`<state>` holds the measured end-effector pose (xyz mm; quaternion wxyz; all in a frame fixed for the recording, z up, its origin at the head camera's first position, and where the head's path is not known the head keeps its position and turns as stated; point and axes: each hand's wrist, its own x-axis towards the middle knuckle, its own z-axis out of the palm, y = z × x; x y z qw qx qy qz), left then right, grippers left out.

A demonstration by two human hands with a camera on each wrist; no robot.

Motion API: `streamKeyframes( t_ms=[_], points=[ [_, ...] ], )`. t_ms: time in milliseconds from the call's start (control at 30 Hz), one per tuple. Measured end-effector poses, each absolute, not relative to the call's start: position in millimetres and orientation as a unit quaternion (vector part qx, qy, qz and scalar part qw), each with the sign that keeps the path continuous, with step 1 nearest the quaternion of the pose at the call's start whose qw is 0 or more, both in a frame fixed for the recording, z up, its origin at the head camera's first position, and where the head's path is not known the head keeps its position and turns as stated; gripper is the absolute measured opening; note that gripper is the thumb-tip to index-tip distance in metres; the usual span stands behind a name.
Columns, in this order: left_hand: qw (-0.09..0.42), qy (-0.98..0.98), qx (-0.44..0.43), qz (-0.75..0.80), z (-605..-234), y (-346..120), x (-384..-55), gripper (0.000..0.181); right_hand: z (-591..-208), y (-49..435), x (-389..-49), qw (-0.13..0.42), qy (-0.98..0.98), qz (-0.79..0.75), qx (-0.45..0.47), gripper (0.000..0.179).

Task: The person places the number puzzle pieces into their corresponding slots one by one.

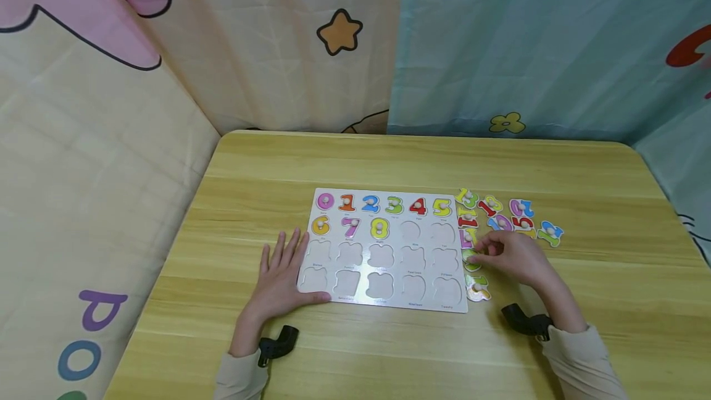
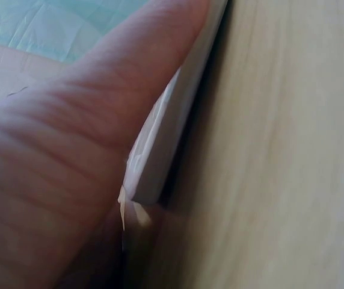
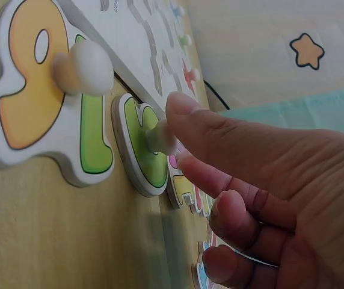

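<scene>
A white number puzzle board [image 1: 363, 242] lies on the table, with knobbed pieces 0 to 8 seated in its upper recesses. My left hand [image 1: 282, 279] rests flat with spread fingers over the board's left edge, its thumb [image 2: 142, 54] along the near edge. At the board's right side, my right hand [image 1: 513, 258] has thumb and index finger at the white knob [image 3: 162, 137] of a green number piece [image 3: 137, 132], pinching it. That piece lies close over the wood. Below it sits a two-digit piece [image 3: 36, 90] in orange and green.
Loose number pieces lie right of the board, among them a yellow-green one [image 1: 466, 197], a red one [image 1: 468, 218] and a blue-green one [image 1: 550, 233]. The wooden table [image 1: 389, 357] meets printed curtains [image 1: 278, 48] at its back edge.
</scene>
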<state>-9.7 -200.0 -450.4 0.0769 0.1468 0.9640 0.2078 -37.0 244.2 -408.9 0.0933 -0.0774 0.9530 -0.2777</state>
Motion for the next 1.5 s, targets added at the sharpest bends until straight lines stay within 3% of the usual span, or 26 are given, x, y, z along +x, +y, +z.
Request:
streamKeyframes(
  t_ms=[333,967,1500],
  points=[
    [0.074,0.964,0.149,0.207,-449,-200,-11,0.126,-411,242,-36,0.106,0.948,-0.291,-0.079,0.022],
    [0.065,0.963,0.151,0.213,-448,-200,-11,0.125,-412,242,-38,0.111,0.940,-0.308,-0.095,0.023],
    [0.077,0.963,0.145,0.212,-448,-200,-9,0.126,-409,177,-78,0.106,0.932,-0.331,-0.104,0.026]
  ],
)
